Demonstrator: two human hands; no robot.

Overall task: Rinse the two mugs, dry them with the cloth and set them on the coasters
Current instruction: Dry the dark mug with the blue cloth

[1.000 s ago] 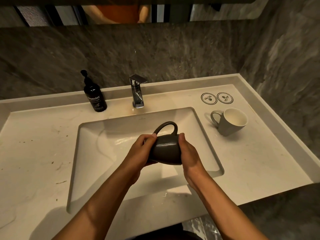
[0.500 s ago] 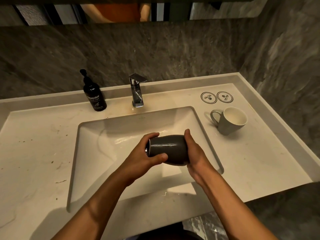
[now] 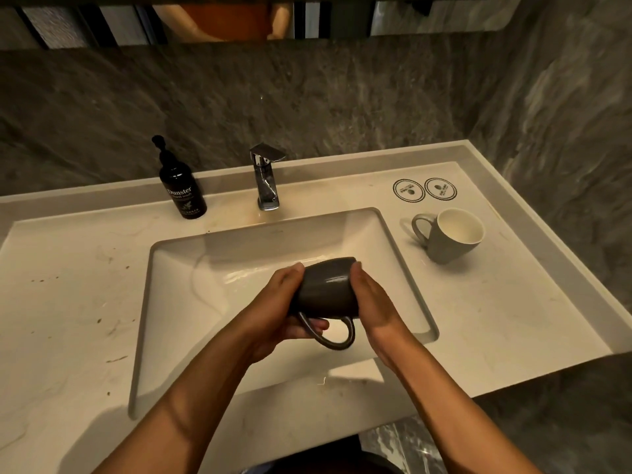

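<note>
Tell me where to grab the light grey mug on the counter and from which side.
Take the light grey mug by its handle, coming from the sink side. The mug stands upright with the loop open toward the basin; fingers can hook it without crossing the coasters behind. Both hands are busy now.

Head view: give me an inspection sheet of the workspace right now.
Surface: pale counter with brown specks at left; basin shows no running water.
Job's things: dark mug held sideways over the basin, handle down; grey mug upright on the counter; two coasters bare; cloth not seen.
Clutter: soap bottle beside the faucet.
Grippers: left hand and right hand hold the dark mug's ends.
Cables: nothing seen.
Surroundings: dark stone walls, mirror above.
</note>
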